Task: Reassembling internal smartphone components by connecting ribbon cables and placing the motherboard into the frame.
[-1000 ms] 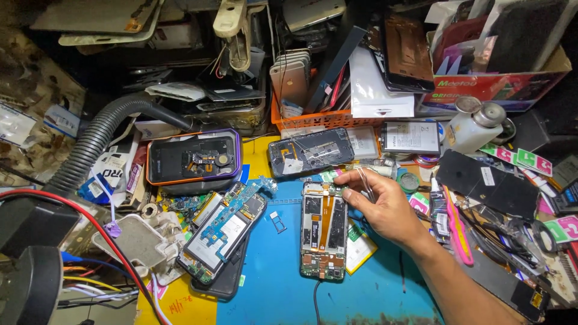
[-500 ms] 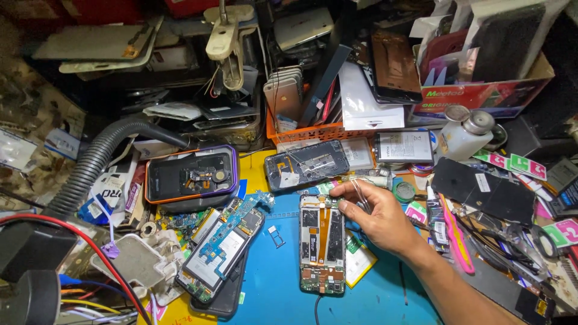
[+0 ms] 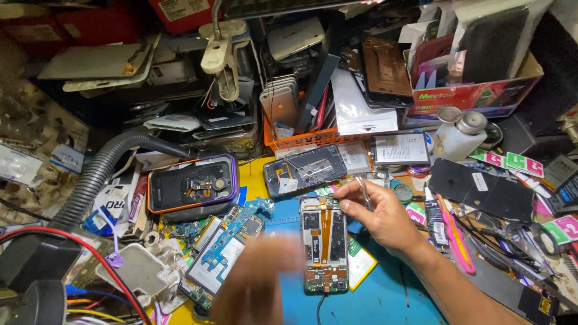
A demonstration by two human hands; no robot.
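The left hand point(image 3: 256, 283), absent half a second ago, now enters blurred at the lower edge, its grip indeterminate. The right hand point(image 3: 379, 216) remains pinched on the tweezers point(image 3: 363, 188) beside the opened phone point(image 3: 324, 244), which lies flat on the blue mat point(image 3: 385, 295).

The left hand point(image 3: 256, 283) is blurred at 6 o'clock and cut by the bottom edge. Part of the board point(image 3: 223, 259) is hidden behind it.
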